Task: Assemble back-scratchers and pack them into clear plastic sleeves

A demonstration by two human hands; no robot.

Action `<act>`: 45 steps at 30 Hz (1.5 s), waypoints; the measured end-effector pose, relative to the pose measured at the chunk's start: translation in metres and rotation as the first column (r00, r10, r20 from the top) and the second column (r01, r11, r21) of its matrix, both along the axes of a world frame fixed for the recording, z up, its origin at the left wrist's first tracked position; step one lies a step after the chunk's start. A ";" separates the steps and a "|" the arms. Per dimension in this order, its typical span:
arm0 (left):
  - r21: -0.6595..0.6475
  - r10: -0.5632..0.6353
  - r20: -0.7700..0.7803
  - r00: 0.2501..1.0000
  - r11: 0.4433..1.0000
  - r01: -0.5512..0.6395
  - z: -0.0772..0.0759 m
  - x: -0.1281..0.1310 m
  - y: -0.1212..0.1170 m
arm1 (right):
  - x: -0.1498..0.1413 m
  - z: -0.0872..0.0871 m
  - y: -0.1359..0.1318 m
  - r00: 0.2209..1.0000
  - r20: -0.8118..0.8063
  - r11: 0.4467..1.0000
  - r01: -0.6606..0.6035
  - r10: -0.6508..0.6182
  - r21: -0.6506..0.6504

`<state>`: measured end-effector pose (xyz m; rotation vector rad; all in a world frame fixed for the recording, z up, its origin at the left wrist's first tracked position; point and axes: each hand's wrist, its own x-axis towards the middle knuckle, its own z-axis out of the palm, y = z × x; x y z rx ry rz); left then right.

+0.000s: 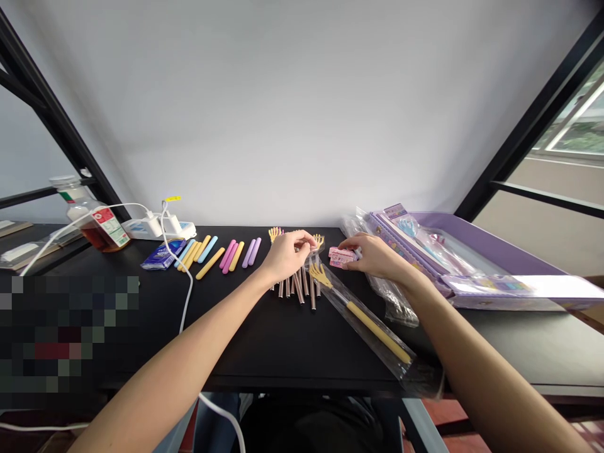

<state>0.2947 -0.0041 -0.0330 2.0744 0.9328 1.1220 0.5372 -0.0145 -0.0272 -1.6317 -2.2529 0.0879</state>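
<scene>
One clear bag (391,367) holds a yellow scratcher (378,331); right grip (370,253) holds pink packet (340,257), left grip (289,253) is narrow.

A black desk (264,352) stands against a plain pale wall (302,113) in what looks like a room in a home or dormitory, though which of the two cannot be told. Slanting black metal bars (523,126) frame both sides, a window (578,129) shows greenery at right, and a white power strip (184,230) sits near the desk's back edge beside a bottle (97,217) of brown liquid. Reddish flooring (446,412) shows below the front edge.
</scene>
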 end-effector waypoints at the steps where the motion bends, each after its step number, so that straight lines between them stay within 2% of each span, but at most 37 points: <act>1: 0.002 -0.001 0.000 1.000 1.000 0.001 -0.001 0.000 0.000 | 0.000 0.000 0.000 1.000 -0.007 1.000 0.003 -0.003 0.005; 8: 0.010 -0.015 -0.001 1.000 1.000 0.015 0.001 0.000 -0.002 | 0.001 0.001 -0.002 0.999 -0.026 0.998 0.040 -0.041 -0.046; 10: -0.003 -0.019 0.009 1.000 1.000 0.019 0.002 0.000 -0.003 | 0.000 0.005 -0.005 0.997 -0.073 0.996 -0.008 0.001 -0.086; 13: -0.036 -0.011 0.025 1.000 0.999 0.012 0.003 0.000 -0.003 | -0.006 0.014 -0.013 0.963 -0.248 0.983 -0.135 0.102 -0.121; 17: -0.130 -0.019 0.044 0.999 0.991 0.025 0.004 -0.001 -0.001 | -0.021 0.021 -0.023 0.879 -0.449 0.986 -0.162 0.160 0.035; 20: -0.182 -0.047 0.070 0.996 0.981 0.060 0.005 -0.002 0.000 | -0.029 0.017 -0.024 0.833 -0.502 0.968 -0.147 0.233 0.205; 22: -0.195 -0.058 0.088 0.994 0.978 0.074 0.005 -0.003 0.000 | -0.032 0.014 -0.024 0.841 -0.477 0.955 -0.144 0.257 0.260; 27: -0.186 -0.106 0.101 0.989 0.975 0.124 0.005 -0.002 -0.001 | -0.033 0.010 -0.022 0.872 -0.401 0.943 -0.174 0.282 0.284; 31: -0.173 -0.117 0.089 0.989 0.976 0.131 0.006 -0.002 -0.001 | -0.033 0.006 -0.019 0.884 -0.315 0.908 -0.231 0.346 0.349; 36: -0.161 -0.098 0.089 0.991 0.981 0.112 0.007 -0.002 -0.002 | -0.032 0.002 -0.018 0.920 -0.224 0.899 -0.222 0.321 0.376; 42: -0.195 -0.119 0.128 0.985 0.970 0.143 0.006 -0.001 0.000 | -0.035 0.000 -0.018 0.900 -0.123 0.830 -0.323 0.418 0.455; 45: -0.203 -0.116 0.158 0.981 0.968 0.147 0.004 -0.002 0.002 | -0.037 -0.003 -0.016 0.897 -0.107 0.815 -0.334 0.430 0.474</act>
